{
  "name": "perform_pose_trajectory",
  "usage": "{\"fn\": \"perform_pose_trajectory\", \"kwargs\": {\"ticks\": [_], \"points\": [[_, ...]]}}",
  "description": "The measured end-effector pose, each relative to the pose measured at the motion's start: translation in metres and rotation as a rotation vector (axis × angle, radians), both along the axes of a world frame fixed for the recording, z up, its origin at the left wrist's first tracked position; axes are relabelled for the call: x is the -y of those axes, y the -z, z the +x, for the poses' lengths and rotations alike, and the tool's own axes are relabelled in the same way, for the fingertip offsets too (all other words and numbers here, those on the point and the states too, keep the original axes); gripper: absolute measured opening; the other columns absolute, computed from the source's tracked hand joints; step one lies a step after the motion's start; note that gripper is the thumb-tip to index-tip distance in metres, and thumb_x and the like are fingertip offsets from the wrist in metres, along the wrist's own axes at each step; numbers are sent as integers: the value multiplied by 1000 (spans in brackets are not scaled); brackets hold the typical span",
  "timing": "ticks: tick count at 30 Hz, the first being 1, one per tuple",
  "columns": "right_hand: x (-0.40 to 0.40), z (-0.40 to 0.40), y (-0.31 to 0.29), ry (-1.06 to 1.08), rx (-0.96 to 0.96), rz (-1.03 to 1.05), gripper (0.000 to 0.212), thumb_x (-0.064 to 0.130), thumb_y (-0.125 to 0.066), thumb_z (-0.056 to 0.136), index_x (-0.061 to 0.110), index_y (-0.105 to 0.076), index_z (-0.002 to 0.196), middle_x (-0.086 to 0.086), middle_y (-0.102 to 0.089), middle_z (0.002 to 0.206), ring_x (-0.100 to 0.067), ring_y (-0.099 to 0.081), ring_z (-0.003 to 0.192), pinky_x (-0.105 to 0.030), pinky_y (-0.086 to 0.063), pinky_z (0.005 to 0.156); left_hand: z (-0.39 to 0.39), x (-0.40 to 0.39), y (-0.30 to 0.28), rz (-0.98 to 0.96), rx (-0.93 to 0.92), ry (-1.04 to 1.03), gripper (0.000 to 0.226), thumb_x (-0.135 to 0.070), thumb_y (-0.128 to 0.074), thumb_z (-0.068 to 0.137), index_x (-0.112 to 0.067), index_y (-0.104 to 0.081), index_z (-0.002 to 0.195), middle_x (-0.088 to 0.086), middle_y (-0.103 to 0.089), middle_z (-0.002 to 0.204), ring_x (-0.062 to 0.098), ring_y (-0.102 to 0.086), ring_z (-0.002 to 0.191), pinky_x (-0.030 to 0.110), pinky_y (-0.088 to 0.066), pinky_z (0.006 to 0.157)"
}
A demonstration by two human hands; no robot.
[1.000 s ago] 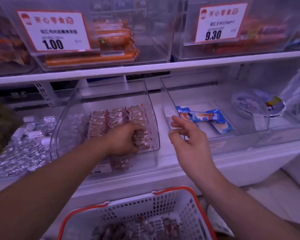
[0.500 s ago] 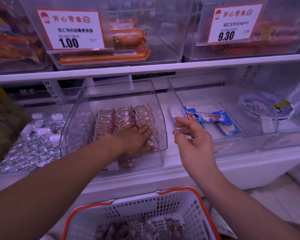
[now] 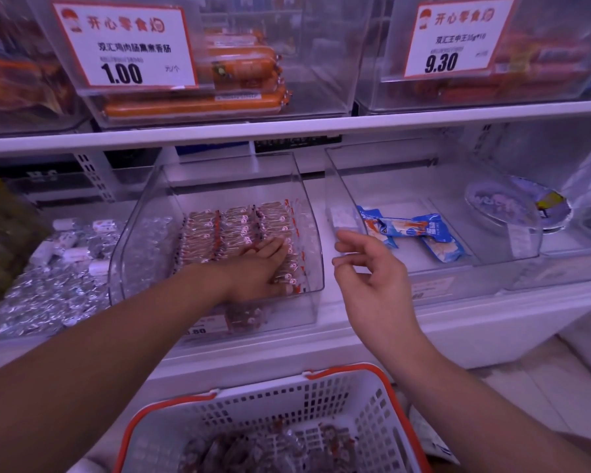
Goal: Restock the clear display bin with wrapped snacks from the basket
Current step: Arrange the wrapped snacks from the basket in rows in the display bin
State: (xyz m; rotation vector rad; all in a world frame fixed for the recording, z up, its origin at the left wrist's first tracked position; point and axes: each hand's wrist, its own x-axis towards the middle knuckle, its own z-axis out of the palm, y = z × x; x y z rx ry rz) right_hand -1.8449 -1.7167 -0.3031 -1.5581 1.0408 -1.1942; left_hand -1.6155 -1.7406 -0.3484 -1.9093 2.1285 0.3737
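Note:
A clear display bin on the lower shelf holds neat rows of small wrapped snacks with red-and-white labels. My left hand lies flat inside the bin, fingers straight, pressing on the front right rows. My right hand hovers in the air just right of the bin, fingers loosely bent and holding nothing. Below, a white basket with an orange rim holds several of the same brownish wrapped snacks.
A second clear bin to the right contains blue snack packs. Foil-wrapped items are piled on the left. Above the shelf board, bins hold orange sausages behind price signs.
My left hand has gone from curled over the snacks to lying flat on them. My right hand has hardly moved.

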Motion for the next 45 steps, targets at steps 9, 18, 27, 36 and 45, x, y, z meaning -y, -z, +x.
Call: {"fn": "perform_pose_trajectory", "kwargs": {"ticks": [9,18,27,36,45], "points": [[0,-3,5,-15,63,-27,36,-7,-54,87,22,-67,105,1,-68,95,-7,-64,82,-16,-50,68,-12,-27,-44,-246,-335,-111,69,-46,-53,98,-21,-25,157,2,-20,164,20,-26,148,26,-21,117],[-40,-66,140,-384,-557,185,27,-1,-58,88,24,-68,88,1,-70,76,-15,-68,68,-27,-53,67,-70,-194,90,-647,-343,313,14,-21,-54,89,-22,-58,103,0,-62,104,25,-58,95,39,-43,86],[-92,-94,304,-1013,-1435,62,62,32,-60,89,11,-44,144,-23,-53,134,-38,-59,111,-45,-53,89,-49,-272,279,335,-32,-63,62,-43,-33,96,-23,-25,154,9,-42,150,33,-50,128,45,-32,110],[-89,-50,401,-970,-1683,11,83,35,-59,89,10,-16,154,-13,-16,158,-41,-9,147,-59,-20,117,-99,-225,315,444,-215,-385,64,-10,-49,91,-10,-28,151,17,-28,155,41,-51,125,50,-49,98],[-94,-68,422,-766,-1501,217,64,31,-62,87,19,-38,145,-10,-23,158,-35,-42,134,-43,-49,96,-104,-206,359,364,-173,-572,67,-15,-46,94,-7,-19,154,15,-36,151,35,-44,132,44,-43,103]]}}
